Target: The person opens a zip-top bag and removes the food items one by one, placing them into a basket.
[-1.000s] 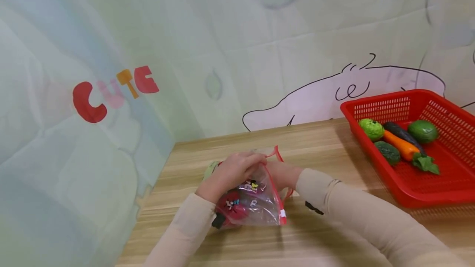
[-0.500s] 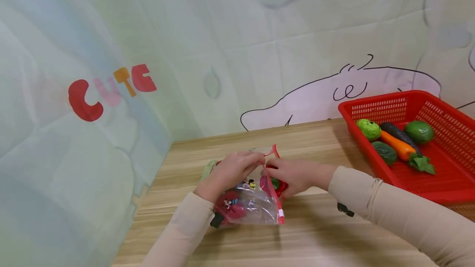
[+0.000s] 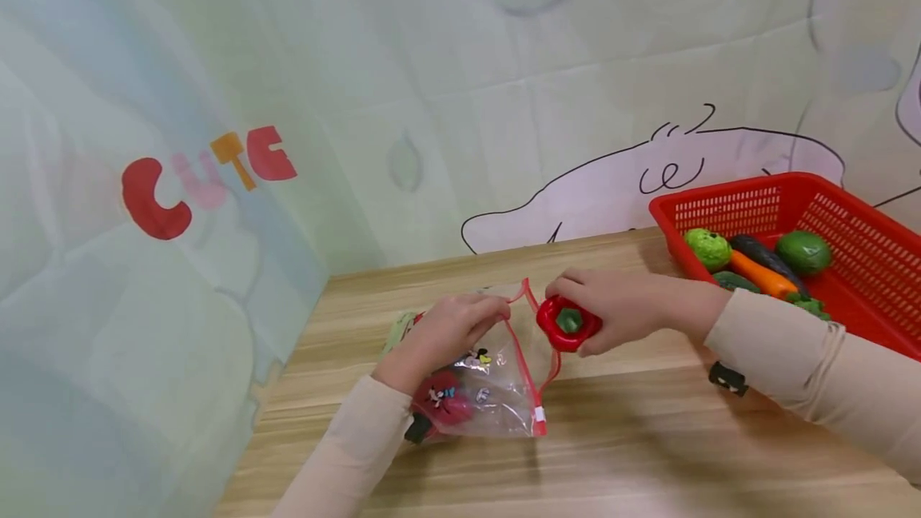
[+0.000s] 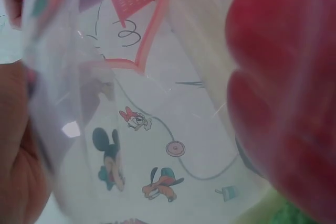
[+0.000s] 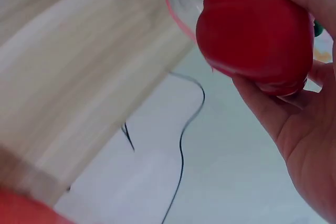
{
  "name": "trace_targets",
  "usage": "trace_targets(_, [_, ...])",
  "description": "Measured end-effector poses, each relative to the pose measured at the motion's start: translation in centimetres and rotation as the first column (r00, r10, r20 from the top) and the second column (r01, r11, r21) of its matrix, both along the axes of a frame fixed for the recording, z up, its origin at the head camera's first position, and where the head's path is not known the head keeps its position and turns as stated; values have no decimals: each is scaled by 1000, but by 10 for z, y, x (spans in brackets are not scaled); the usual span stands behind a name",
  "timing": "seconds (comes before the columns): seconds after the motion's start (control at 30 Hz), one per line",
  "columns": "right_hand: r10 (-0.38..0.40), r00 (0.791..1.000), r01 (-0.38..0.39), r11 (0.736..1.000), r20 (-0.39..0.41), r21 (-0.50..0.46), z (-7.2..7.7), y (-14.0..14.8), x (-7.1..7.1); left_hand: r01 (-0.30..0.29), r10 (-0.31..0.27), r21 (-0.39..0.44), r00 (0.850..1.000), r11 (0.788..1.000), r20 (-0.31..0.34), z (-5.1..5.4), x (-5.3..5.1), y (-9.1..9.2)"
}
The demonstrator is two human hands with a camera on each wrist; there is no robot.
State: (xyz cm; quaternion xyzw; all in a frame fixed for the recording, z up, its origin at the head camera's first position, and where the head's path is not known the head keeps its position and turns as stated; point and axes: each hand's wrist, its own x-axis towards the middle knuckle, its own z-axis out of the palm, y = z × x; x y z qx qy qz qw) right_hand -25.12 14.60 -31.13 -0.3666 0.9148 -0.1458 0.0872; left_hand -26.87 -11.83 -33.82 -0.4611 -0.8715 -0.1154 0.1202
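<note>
A clear zip bag (image 3: pixel 496 390) with a red zip edge and cartoon prints lies on the table, its mouth gaping to the right. My left hand (image 3: pixel 442 338) holds the bag's upper rim with curled fingers. Through the plastic shows something red (image 4: pixel 283 87), large and rounded in the left wrist view; its kind is hard to tell. My right hand (image 3: pixel 626 306) grips a red bell pepper (image 3: pixel 557 334) with a green stem, just outside the bag's mouth. The right wrist view shows the fingers and thumb around the pepper (image 5: pixel 257 35).
At the right stands a red plastic basket (image 3: pixel 863 238) with a carrot (image 3: pixel 763 274), an avocado-like green item (image 3: pixel 803 253), a dark long vegetable (image 3: pixel 763 254), a bumpy light-green one (image 3: pixel 707 249) and a dark green one (image 3: pixel 734 281). A printed cloth (image 3: pixel 432 102) hangs behind the wooden table (image 3: pixel 604 438).
My right hand has come out of the bag's mouth and moved right, bringing the red bell pepper out with it. The left hand still holds the bag's rim.
</note>
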Motion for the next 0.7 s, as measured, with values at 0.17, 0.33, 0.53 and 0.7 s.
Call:
trace_targets(0.17, [-108, 994, 108, 994, 35, 0, 21, 26, 1, -10, 10, -3, 1000, 1000, -6, -1, 1, -1])
trace_targets(0.33, [-161, 987, 161, 987, -19, 9, 39, 54, 6, -16, 16, -8, 1000, 1000, -10, -3, 1, -3])
trace_targets(0.53, [-225, 973, 228, 973, -47, 48, 52, 95, 2, -19, 19, -7, 1000, 1000, -16, -4, 0, -3])
trace_targets(0.7, [-294, 952, 304, 941, -84, 148, 50, 131, -11, -31, 31, 0, 999, 1000, -24, -4, 1, -5])
